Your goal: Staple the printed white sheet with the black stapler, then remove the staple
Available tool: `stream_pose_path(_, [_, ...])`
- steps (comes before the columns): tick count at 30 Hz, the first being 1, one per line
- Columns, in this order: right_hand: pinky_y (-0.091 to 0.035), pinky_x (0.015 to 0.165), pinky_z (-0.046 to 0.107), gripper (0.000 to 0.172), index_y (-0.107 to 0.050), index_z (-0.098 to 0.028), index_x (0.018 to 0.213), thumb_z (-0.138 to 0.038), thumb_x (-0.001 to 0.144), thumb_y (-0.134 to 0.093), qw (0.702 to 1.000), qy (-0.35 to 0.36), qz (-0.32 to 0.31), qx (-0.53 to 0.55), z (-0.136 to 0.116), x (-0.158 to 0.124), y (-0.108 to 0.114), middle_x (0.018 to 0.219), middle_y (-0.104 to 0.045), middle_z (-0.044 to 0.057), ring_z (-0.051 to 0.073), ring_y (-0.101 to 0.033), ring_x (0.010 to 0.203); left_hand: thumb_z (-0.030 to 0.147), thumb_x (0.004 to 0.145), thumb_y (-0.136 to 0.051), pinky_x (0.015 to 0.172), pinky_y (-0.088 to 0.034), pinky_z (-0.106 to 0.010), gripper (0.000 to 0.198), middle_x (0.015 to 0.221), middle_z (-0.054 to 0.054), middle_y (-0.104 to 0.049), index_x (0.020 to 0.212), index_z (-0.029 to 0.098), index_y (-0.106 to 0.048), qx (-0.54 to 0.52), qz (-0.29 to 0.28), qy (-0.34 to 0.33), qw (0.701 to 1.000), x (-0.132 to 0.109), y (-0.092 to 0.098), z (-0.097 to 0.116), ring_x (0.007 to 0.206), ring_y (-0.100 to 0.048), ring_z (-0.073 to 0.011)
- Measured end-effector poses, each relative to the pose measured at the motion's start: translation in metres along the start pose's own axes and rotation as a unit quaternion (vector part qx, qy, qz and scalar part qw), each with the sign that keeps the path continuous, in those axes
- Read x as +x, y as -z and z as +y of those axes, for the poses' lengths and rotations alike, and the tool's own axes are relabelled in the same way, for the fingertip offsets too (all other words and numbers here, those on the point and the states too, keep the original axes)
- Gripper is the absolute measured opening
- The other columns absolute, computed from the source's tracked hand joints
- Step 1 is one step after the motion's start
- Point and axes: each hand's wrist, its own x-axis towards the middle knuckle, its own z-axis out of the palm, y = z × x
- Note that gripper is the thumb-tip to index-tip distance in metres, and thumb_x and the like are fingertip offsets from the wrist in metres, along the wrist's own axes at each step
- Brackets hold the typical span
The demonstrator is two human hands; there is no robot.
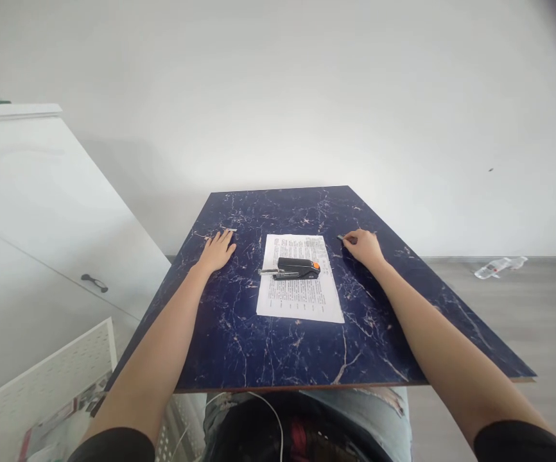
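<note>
A black stapler [298, 269] with an orange button lies on its side across a printed sheet of paper [302, 308]. Its metal staple tray [266, 272] sticks out to the left. My left hand [216, 252] rests flat on the table left of the paper, fingers spread. Just at its fingertips lies a small silver strip [232, 230], which looks like staples. To the right of the paper, my right hand [364, 247] pinches a small grey strip [340, 237], probably staples, close to the tabletop. Its fingers partly hide the strip.
The dark blue marbled table [278, 359] stands against a white wall. On the left are a white cabinet [42, 192] and a perforated white basket [66, 359] below table height. Clear plastic packaging [497, 267] lies on the floor at right. A white cable [275, 417] crosses my lap.
</note>
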Motion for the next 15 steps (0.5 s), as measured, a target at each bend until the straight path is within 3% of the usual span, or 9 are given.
stream_pose_path(3, [-0.048,0.097,0.044,0.038,-0.076,-0.017,0.117,-0.031,0.088,-0.057,0.999,0.025,-0.002,-0.022,-0.001,0.0,-0.007,0.105,-0.072,0.014,0.031,-0.062,0.099,0.047,0.104,-0.037,0.126,-0.017,-0.059,0.058,0.167,-0.01,-0.038,0.156,0.023,-0.046,0.077,-0.028,0.004,0.997,-0.002,0.004,0.005,0.157,-0.027,-0.0364])
stream_pose_path(6, [-0.046,0.1,0.046,0.05,-0.066,-0.017,0.135,-0.026,0.087,-0.056,0.999,0.036,0.012,0.0,0.002,0.001,-0.011,0.108,-0.071,0.013,0.031,-0.061,0.102,0.042,0.104,-0.038,0.124,-0.03,-0.051,0.054,0.163,-0.012,-0.044,0.151,0.02,-0.05,0.116,-0.001,-0.014,0.993,-0.003,0.007,0.009,0.15,-0.041,-0.0317])
stream_pose_path(8, [-0.047,0.1,0.045,0.047,-0.068,-0.016,0.129,-0.024,0.085,-0.056,0.999,0.026,0.019,0.016,0.004,0.002,-0.012,0.103,-0.072,0.012,0.031,-0.061,0.1,0.036,0.103,-0.038,0.122,-0.034,-0.052,0.049,0.164,-0.013,-0.041,0.146,0.02,-0.054,0.132,0.01,-0.019,0.991,-0.004,0.007,0.012,0.15,-0.041,-0.0309])
stream_pose_path(12, [-0.046,0.099,0.044,0.036,-0.072,-0.017,0.115,-0.023,0.084,-0.056,1.0,0.011,0.023,0.01,0.004,0.002,-0.014,0.097,-0.071,0.011,0.03,-0.061,0.097,0.025,0.1,-0.037,0.123,-0.029,-0.061,0.045,0.17,-0.013,-0.029,0.142,0.019,-0.053,0.147,-0.009,-0.014,0.989,-0.001,0.005,0.017,0.158,-0.025,-0.0318])
stream_pose_path(15, [-0.046,0.099,0.043,0.033,-0.074,-0.018,0.111,-0.022,0.083,-0.056,1.0,0.011,0.024,0.004,0.004,0.002,-0.014,0.096,-0.071,0.01,0.029,-0.061,0.094,0.021,0.098,-0.038,0.122,-0.028,-0.063,0.047,0.167,-0.016,-0.036,0.143,0.017,-0.05,0.137,-0.025,-0.022,0.99,0.003,0.006,0.02,0.158,-0.025,-0.0325])
